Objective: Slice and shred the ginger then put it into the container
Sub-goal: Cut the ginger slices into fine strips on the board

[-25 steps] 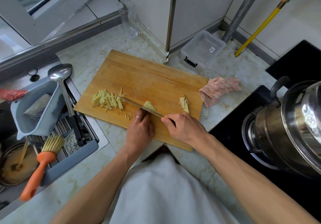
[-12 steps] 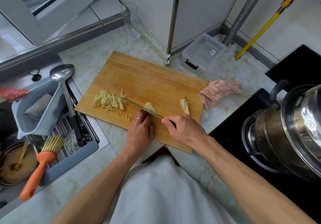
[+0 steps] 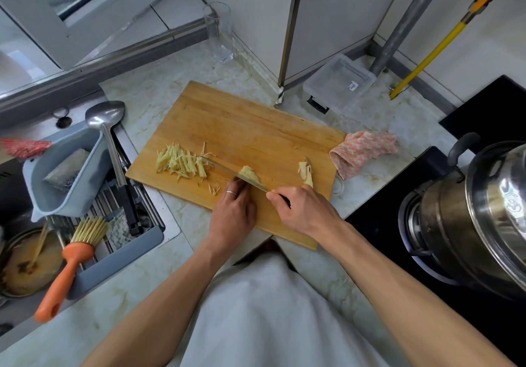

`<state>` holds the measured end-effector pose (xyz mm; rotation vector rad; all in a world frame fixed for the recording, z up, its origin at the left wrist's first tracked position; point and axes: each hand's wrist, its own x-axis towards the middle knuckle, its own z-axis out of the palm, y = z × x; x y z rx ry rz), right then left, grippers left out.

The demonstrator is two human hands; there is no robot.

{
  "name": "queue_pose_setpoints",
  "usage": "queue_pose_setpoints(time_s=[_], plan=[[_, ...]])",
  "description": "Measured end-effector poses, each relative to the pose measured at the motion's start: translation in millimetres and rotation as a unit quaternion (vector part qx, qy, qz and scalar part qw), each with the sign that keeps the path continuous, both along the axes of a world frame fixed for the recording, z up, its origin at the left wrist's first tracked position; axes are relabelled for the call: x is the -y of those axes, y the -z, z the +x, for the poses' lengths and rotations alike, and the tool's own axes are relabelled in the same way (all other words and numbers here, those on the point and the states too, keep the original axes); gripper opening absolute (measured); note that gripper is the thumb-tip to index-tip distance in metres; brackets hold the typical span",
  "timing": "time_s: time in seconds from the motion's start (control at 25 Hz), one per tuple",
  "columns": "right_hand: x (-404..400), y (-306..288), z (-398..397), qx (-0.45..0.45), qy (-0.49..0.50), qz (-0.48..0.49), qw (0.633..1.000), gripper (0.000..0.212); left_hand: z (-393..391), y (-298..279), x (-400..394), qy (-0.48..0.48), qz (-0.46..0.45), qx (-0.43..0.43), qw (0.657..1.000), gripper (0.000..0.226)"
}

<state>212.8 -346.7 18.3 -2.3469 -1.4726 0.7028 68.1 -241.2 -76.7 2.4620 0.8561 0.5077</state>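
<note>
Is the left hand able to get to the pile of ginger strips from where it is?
Probably yes. The left hand is beside the shredded ginger on the cutting board; only the knife blade's tip lies near that pile.

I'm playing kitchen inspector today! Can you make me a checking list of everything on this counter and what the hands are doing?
Surface: marble counter with a wooden cutting board lying on it.
Job's things: shredded ginger piled on the board's left; ginger slices under the knife; an uncut ginger piece to the right; clear plastic container beyond the board, nothing visible inside.
Clutter: pink cloth, drinking glass, ladle, orange dish brush, grey drain basket.
Hands: left hand steadies the slices; right hand grips the knife handle.
Cables: nothing seen.
Surroundings: steel pot on the stove, yellow pole, window.
</note>
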Motion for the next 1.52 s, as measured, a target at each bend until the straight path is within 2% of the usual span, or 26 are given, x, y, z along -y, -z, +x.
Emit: queue_pose_setpoints(time_s=[0.52, 1.16, 1.52], plan=[[0, 3, 0, -0.005, 0.006, 0.004, 1.000, 0.045, -1, -2, -1, 0.007, -0.012, 0.005, 1.000, 0.047], [7, -6, 2, -0.018, 0.001, -0.022, 1.000, 0.047, 0, 2, -2, 0.002, 0.001, 0.012, 1.000, 0.037], [7, -5, 5, -0.014, 0.001, -0.021, 1.000, 0.048, 1, 2, -2, 0.008, -0.003, 0.009, 1.000, 0.040]])
